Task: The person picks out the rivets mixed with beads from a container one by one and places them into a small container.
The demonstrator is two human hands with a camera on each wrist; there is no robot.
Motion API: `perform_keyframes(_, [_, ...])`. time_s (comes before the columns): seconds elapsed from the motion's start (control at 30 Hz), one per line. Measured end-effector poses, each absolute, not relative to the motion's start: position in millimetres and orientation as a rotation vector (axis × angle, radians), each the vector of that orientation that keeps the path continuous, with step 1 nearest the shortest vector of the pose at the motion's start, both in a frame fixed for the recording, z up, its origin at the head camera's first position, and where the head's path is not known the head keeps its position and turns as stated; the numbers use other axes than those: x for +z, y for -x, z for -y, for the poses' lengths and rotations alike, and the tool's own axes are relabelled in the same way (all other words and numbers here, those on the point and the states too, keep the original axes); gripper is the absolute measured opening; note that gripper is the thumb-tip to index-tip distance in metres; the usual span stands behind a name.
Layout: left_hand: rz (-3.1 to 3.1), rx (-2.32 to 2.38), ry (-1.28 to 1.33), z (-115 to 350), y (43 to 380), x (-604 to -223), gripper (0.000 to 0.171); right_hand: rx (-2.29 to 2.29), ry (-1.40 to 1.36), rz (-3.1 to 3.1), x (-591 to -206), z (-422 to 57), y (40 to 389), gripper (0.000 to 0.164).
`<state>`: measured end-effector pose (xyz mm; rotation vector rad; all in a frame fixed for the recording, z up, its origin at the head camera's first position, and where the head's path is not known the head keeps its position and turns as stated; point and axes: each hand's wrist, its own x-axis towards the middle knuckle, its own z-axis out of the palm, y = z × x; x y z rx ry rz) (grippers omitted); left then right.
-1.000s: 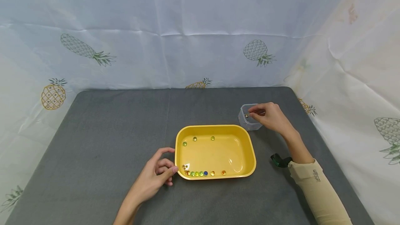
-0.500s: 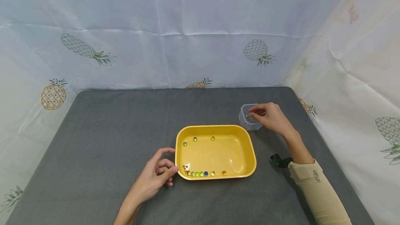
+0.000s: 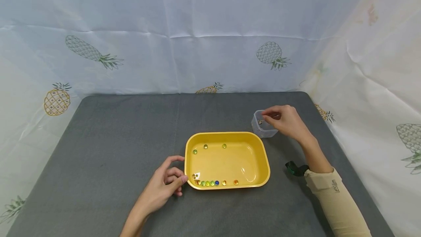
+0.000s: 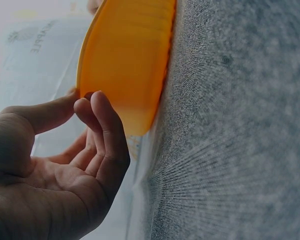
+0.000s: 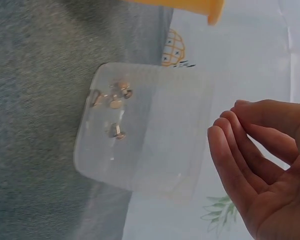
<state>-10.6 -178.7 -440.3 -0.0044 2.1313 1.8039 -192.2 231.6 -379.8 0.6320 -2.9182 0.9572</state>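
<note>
Head view: the tray [image 3: 220, 162], on the worktop [image 3: 115, 149], is touched at its left end by the left hand [image 3: 162, 185], fingers bent; whether it is gripped cannot be told. Metal pieces [image 5: 119, 134] are contained in the box [image 3: 265, 133] just beside the tray; above, the right hand [image 3: 289, 121] is narrowed, anything pinched being hidden.

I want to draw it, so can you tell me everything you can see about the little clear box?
The clear box looks like see-through plastic, a bit cloudy, squarish with rounded corners. It stands upright, open at the top, on the grey cloth, by the far right corner of the yellow tray. Inside, a few small, shiny, coppery bits lie on the bottom. The person's right grip is at its open top; I can't tell whether they touch.
</note>
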Motion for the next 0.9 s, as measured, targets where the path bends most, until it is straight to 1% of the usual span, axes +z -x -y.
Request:
perform_keyframes(0.57, [-2.135, 1.807, -0.013, 178.8, 10.0, -440.0, 0.057, 0.97, -0.694, 2.914, -356.8, -212.8, 182.4, 0.021])
perform_keyframes(0.9, [-2.131, 1.813, -0.014, 179.0, 10.0, -439.4, 0.057, 0.955, -0.845, 2.878, -346.7, -191.1, 178.2, 0.02])
